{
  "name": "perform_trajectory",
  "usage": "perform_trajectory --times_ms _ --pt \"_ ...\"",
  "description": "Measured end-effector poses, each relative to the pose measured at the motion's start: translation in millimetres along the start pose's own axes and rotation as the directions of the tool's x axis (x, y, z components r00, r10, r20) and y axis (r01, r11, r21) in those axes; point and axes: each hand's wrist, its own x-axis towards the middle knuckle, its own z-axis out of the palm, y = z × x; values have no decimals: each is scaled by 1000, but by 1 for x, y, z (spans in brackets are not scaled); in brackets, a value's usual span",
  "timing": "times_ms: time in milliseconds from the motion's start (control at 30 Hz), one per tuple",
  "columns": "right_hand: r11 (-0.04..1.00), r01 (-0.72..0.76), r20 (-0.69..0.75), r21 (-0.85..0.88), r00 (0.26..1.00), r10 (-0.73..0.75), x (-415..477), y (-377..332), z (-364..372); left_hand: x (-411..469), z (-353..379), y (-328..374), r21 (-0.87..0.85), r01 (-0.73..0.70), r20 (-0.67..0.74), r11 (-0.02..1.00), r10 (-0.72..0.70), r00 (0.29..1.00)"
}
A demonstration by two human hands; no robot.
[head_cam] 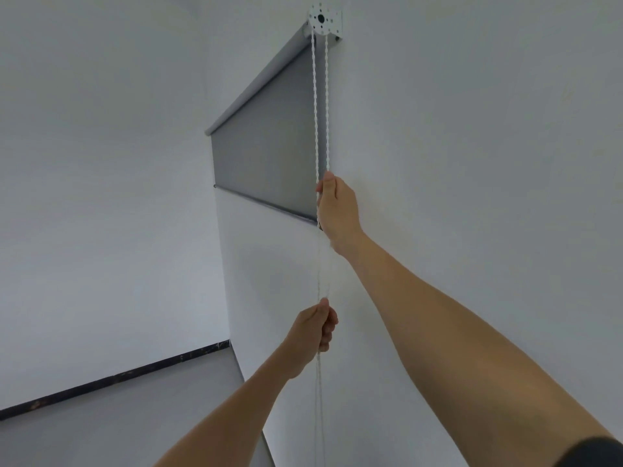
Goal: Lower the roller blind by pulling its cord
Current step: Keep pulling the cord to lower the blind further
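White walls [472, 129] surround the scene. Below the bracket [324, 20], the right hand [337, 207] is clenched around the bead cord [317, 112], the left hand [315, 335] clenched lower down. Beside them, the grey blind [269, 163] hangs partly lowered.

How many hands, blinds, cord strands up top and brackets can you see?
Hands: 2, right hand and left hand
Blinds: 1, grey blind
Cord strands: 2
Brackets: 1, white bracket
Total: 6
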Motion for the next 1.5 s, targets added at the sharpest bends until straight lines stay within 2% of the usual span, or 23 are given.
perform_trajectory --times_ms 100,233,400,533,700,800,933,1100,1167,1267,1333,1500 --pt "998 17 -11 -65 1000 -18 -13 13 -2 4 -9 -1 -26 -10 -11 1000 10 1000" --pt "987 13 -10 -158 1000 -15 -35 40 -3 24 -20 16 -43 -41 -110 998 36 993" --pt "983 -15 -2 -181 1000 15 -62 64 -7 51 -30 62 -49 -171 -146 984 163 976" --pt "974 46 40 -222 998 -38 -86 80 -9 74 -25 109 -112 -239 -188 965 215 958" --pt "967 -47 63 -250 996 65 -123 118 -12 95 -9 162 -169 -282 -170 945 254 952" --pt "956 -46 94 -290 993 76 -138 134 -18 101 4 182 -174 -303 -203 937 267 942" --pt "942 -41 161 -334 982 100 -149 144 -26 102 14 182 -73 -280 -300 957 247 921" --pt "890 -88 239 -448 947 214 -159 162 -42 88 16 144 -44 -279 -314 959 252 915" --pt "895 -150 212 -421 943 257 -160 167 -47 84 15 131 -40 -287 -317 957 260 912" --pt "940 -303 123 -157 938 323 -148 162 -48 80 11 115 2 -287 -310 958 274 910" --pt "957 -284 68 -67 955 288 -134 151 -46 76 10 103 36 -274 -309 961 271 912" --pt "989 -123 -15 -76 992 123 -91 106 -36 62 8 55 146 -246 -275 958 278 920"
